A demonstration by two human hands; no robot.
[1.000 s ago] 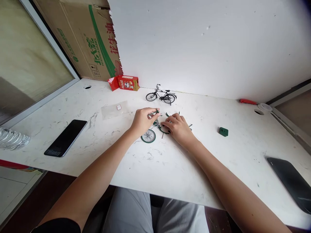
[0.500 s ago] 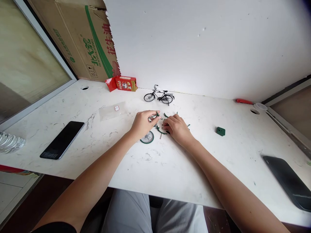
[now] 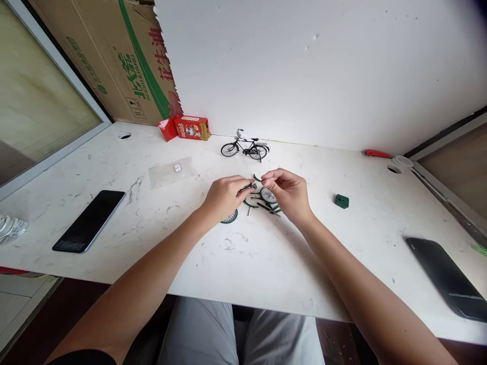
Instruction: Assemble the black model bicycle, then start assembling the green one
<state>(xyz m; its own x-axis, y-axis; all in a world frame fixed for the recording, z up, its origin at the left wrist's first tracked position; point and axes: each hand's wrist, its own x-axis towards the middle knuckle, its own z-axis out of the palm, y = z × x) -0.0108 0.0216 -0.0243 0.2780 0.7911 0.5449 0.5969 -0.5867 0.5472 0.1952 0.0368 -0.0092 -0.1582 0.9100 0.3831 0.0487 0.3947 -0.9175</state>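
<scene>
My left hand [image 3: 227,196] pinches a small dark green model bicycle part [image 3: 246,187] between thumb and fingers, raised a little over the table. My right hand [image 3: 289,195] is closed in a pinch just to its right; whatever sits at its fingertips is too small to make out. Under and between the hands lie a spoked wheel [image 3: 267,195], a curved green strip [image 3: 250,204] and thin dark rods [image 3: 268,208]. A second wheel [image 3: 230,217] shows partly below my left hand. Beyond the fingertips is another curved green piece [image 3: 257,178].
Behind the parts stands a black model bicycle [image 3: 245,146]. A clear plastic bag [image 3: 171,173], a red box [image 3: 193,128] and a phone [image 3: 89,220] lie leftward. On the right are a green block [image 3: 342,201], a red cutter [image 3: 377,153] and a black flat object [image 3: 447,276].
My right hand has lifted from the loose parts and turned, its fingers now pinched near my left hand. The wheel beneath it has come into sight. The view has shifted slightly.
</scene>
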